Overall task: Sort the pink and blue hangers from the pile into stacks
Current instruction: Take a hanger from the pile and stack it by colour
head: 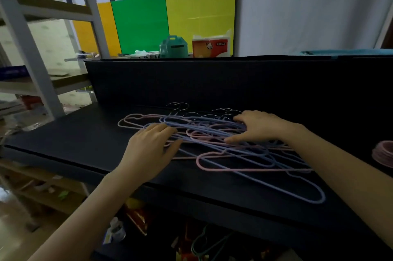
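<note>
A tangled pile of pink and blue hangers (214, 141) lies on the black table (85, 133), metal hooks pointing to the back. One blue hanger (306, 192) reaches out toward the table's front edge, and a pink hanger (234, 168) lies across the near side. My left hand (148, 150) rests on the pile's left part with fingers spread flat. My right hand (257, 126) rests on the right part, fingers stretched over the hangers. Neither hand visibly grips a hanger.
A stack of pink hangers (385, 155) shows at the right edge. A black back panel (191, 82) rises behind the table. Behind it stand a teal box (173, 47) and an orange-white packet (211, 47). A grey metal shelf (32, 58) stands at left.
</note>
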A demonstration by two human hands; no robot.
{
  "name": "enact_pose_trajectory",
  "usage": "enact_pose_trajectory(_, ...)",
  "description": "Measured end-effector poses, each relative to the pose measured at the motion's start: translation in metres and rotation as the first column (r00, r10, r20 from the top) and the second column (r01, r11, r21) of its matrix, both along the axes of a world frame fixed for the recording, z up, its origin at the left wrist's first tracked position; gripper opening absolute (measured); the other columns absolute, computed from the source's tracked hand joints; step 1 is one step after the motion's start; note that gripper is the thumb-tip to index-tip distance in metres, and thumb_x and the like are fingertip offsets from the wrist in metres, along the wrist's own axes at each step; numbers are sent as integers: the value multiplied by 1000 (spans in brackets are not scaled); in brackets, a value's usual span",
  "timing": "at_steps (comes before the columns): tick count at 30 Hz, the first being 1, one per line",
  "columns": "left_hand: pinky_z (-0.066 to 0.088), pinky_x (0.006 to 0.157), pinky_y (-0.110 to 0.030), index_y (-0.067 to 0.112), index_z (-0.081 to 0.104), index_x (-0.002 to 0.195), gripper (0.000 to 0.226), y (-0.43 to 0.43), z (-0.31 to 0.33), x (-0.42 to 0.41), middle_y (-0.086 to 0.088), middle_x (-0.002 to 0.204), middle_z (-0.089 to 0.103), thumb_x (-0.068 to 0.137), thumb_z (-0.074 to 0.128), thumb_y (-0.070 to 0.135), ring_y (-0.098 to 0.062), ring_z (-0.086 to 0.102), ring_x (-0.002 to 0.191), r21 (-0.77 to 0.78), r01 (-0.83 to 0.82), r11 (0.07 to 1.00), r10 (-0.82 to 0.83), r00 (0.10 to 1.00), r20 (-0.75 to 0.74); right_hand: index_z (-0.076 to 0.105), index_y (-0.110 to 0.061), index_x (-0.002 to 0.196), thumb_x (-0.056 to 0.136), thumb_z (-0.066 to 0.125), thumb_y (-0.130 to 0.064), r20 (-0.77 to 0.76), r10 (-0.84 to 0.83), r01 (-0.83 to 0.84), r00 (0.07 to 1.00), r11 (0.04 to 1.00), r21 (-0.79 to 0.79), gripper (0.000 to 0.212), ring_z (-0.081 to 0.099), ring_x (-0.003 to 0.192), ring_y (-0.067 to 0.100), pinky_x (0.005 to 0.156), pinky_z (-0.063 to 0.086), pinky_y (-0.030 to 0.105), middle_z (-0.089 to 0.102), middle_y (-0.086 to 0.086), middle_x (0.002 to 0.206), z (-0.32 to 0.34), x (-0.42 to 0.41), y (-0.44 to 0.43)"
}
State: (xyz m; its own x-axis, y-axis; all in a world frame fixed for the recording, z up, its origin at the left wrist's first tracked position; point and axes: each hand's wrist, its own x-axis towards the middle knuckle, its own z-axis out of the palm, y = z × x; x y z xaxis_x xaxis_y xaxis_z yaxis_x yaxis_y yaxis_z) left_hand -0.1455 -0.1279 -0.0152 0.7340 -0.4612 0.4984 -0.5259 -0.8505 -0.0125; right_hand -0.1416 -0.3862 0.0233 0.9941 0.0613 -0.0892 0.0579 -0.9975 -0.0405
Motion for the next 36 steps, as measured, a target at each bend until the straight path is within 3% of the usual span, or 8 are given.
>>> enact_pose_trajectory(6,48,77,-33,13,61,116,36,14,4,39,-3,111,66,90,54,37,-22,61,102,-63,54,997,-53,998,27,45,-19,132,68,62,-70,-20,-45,47,999,992,117,84,50,109,18,96,45,34,42,1,129,2,16,4)
enact_pose_trajectory(11,47,76,-32,12,54,125,45,16,3,66,-4,112,65,90,52,40,-22,61,101,-114,112,987,-111,994,16,32,-16,142,67,66,-65,-38,-110,115,993,980,164,96,46,119,19,99,42,29,32,2,141,6,21,0)
enact_pose_trajectory(16,44,85,-31,14,48,131,50,16,3,85,-2,121,59,91,49,43,-19,56,109,-146,171,974,-176,984,-18,48,-22,127,66,70,-62,-153,-168,203,974,945,256,76,51,108,13,93,43,28,51,-5,126,3,21,2)
enact_pose_trajectory(24,44,87,-30,15,42,135,52,29,13,118,-1,124,56,91,44,43,-18,53,111,-176,302,937,-311,950,-24,45,-25,130,54,72,-62,21,-357,317,934,852,417,89,50,107,9,95,42,27,47,-9,121,15,-4,5)
enact_pose_trajectory(27,41,92,-29,19,35,139,60,26,14,129,1,133,49,89,39,52,-15,46,120,-184,352,918,-375,921,-105,52,-27,123,44,70,-66,129,-476,369,870,802,470,90,54,95,3,85,45,27,55,-7,112,27,-22,-1)
enact_pose_trajectory(31,35,102,-29,24,36,139,74,8,14,136,5,142,41,78,46,66,-13,41,126,-96,456,885,-461,827,-324,51,-22,132,36,65,-75,190,-627,437,756,699,566,111,58,102,16,93,45,36,60,0,117,38,-59,-4)
enact_pose_trajectory(34,35,104,-31,24,35,140,87,-6,15,139,4,143,40,68,51,72,-14,41,126,-48,502,864,-467,760,-452,52,-23,130,12,57,-93,226,-669,452,708,676,582,137,57,94,6,86,41,31,61,-6,113,42,-85,-1)
enact_pose_trajectory(36,39,101,-31,23,37,139,94,-11,15,142,5,138,43,61,48,75,-13,44,120,-77,527,847,-490,716,-498,54,-25,128,6,54,-94,240,-697,482,676,665,570,140,56,90,0,83,41,30,61,-12,106,42,-100,1)
